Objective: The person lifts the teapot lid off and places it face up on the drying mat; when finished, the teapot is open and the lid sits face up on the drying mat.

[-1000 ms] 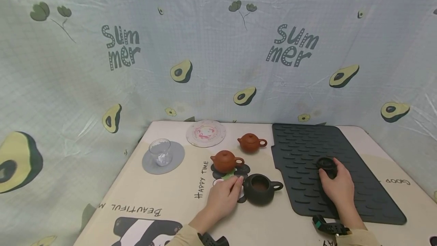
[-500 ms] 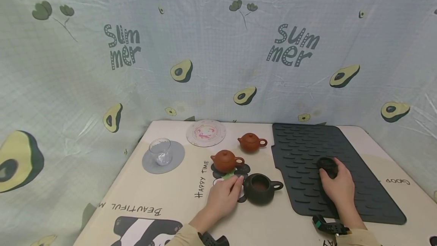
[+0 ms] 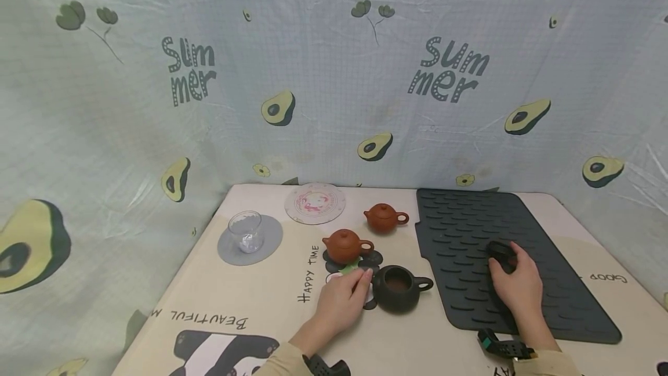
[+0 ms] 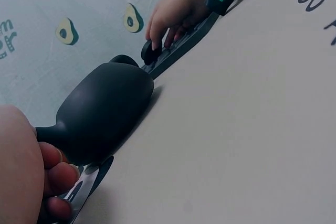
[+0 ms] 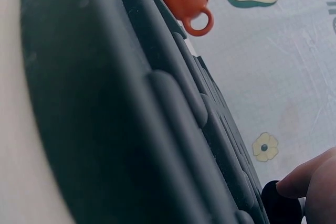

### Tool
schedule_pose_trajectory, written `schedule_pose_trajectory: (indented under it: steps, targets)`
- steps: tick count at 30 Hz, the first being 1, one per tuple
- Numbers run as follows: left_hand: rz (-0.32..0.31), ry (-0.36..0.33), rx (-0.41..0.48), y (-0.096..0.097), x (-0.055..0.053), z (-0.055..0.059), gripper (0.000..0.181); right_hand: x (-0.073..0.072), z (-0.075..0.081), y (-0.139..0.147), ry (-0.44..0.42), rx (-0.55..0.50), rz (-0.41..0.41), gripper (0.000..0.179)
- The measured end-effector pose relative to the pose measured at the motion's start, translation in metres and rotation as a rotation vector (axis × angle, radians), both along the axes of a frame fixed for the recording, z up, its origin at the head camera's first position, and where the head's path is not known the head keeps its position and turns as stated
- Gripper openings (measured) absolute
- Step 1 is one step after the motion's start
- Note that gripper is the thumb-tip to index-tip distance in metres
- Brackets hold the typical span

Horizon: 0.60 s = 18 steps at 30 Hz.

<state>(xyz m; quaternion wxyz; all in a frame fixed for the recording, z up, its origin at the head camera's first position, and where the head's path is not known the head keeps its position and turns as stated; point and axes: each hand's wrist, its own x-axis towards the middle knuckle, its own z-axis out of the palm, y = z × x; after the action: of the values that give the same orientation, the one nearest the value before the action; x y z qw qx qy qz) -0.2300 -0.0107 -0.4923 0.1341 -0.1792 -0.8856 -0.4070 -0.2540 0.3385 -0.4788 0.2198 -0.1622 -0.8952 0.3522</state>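
Note:
A black lidless teapot stands on the table, its handle pointing right and its inside brown. My left hand is at its left side, where thumb and fingers pinch the spout. Over on the dark ridged mat, my right hand grips the small black teapot lid between thumb and fingers. That lid stands tilted close to the mat in the left wrist view. Only part of the lid shows in the right wrist view, with a finger against it.
Two reddish-brown teapots, a nearer one and a farther one, stand behind the black teapot. At the left a clear glass cup sits on a grey round coaster. A patterned round mat lies at the back. The ridged mat covers the right side.
The lid in my right hand has tilted slightly, and reddish colour shows near its lower right. My left hand and the black teapot have stayed in place.

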Motion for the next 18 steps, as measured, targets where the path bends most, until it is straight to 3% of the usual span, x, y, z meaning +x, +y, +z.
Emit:
schedule_pose_trajectory:
  steps: [18]
  targets:
    - [-0.007,0.007,0.009,0.0001,0.0018,0.003,0.04,0.0004,0.0002,0.0007,0.012,-0.041,-0.044,0.062]
